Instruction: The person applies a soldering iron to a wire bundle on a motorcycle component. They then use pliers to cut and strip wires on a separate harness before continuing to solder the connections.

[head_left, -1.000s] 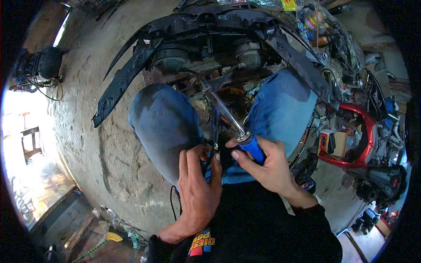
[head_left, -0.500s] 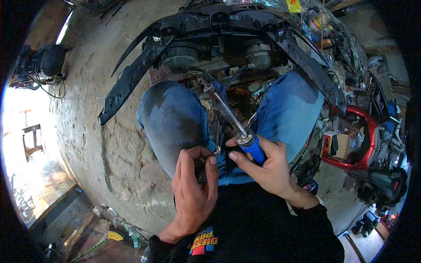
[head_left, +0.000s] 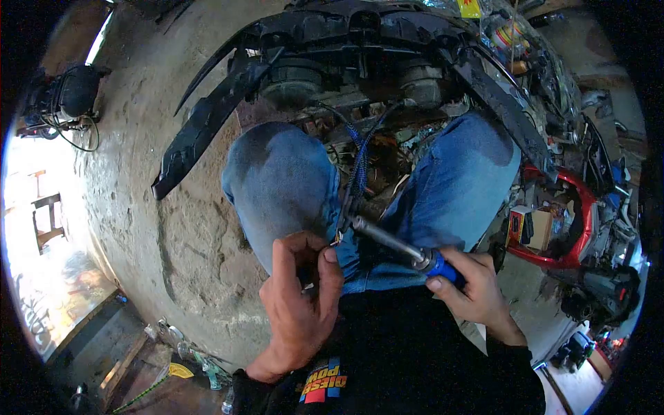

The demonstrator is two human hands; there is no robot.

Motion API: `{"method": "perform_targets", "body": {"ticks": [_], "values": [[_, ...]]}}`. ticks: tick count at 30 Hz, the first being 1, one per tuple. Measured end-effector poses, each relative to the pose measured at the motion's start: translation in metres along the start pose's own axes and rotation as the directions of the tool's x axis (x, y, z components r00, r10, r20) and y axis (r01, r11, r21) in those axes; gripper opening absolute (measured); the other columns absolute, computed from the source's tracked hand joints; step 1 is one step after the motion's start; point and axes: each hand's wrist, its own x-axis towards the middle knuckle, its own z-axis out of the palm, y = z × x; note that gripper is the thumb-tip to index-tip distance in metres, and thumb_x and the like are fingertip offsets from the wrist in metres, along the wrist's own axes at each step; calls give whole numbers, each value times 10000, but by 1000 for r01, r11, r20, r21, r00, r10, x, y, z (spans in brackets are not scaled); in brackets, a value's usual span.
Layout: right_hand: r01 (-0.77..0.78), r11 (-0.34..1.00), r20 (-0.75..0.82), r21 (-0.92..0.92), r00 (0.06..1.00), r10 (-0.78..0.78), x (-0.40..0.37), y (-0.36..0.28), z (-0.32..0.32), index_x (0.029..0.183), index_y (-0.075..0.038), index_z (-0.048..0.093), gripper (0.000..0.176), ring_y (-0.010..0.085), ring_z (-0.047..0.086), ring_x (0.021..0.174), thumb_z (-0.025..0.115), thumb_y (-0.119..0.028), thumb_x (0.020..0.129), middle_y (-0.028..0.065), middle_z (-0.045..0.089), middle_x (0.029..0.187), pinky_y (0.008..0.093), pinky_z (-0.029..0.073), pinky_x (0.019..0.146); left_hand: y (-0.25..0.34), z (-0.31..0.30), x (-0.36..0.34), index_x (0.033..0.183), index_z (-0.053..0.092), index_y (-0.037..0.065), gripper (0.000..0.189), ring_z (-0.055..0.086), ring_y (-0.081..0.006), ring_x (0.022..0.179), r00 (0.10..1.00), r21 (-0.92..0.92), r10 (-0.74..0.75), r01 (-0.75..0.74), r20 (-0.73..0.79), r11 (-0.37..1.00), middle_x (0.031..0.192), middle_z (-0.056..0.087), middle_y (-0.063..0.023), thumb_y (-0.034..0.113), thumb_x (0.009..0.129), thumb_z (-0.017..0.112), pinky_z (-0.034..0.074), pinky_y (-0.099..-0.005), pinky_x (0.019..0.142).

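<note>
In my right hand (head_left: 477, 290) is a soldering iron (head_left: 391, 242), its blue handle wrapped by my fingers and its metal shaft pointing up and to the left. The iron's front end is close to the dark cable between my knees; whether it touches cannot be told. My left hand (head_left: 297, 297) pinches a small wire end (head_left: 337, 239) with a shiny bare tip between thumb and forefinger. From there a blue-and-black braided cable (head_left: 360, 166) runs up between my legs toward a black plastic vehicle part (head_left: 363, 38) with two round housings.
My jeans-covered knees (head_left: 277, 180) flank the cable. On the right lie a red plastic frame (head_left: 588, 221) and an open cardboard box (head_left: 541, 230), among many loose parts. A dark machine (head_left: 76, 93) stands far left on the rough concrete floor (head_left: 194, 235).
My right hand has moved right and slightly down, and the soldering iron has tilted flatter, its front end dropping toward the pinched wire. My left hand stays nearly in place.
</note>
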Motion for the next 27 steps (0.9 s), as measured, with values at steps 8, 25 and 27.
{"method": "perform_targets", "body": {"ticks": [8,25,27], "values": [[8,1000,33,-13,999,-7,-7,13,5,1129,-1,678,414,313,695,712,784,-341,917,161,682,820,362,526,664,6,-5,-1,1081,568,2,134,601,-162,673,998,20,-62,62,-8,998,851,654,-108,71,990,639,491,-294,629],[113,932,-98,344,992,-84,31,-11,19,1000,-12,658,278,177,533,630,770,-258,937,93,555,751,339,430,593,-15,-20,7,1108,479,-24,126,599,-173,891,991,-456,133,-132,-30,880,1056,607,-196,64,1041,540,495,-308,831],[171,917,-145,359,981,-126,40,-18,21,1021,-10,671,264,156,533,628,782,-230,925,79,568,750,323,430,589,-15,-22,14,1107,472,-15,134,593,-165,877,986,-457,155,-167,-65,874,1018,617,-189,80,1044,542,485,-289,807]]}}
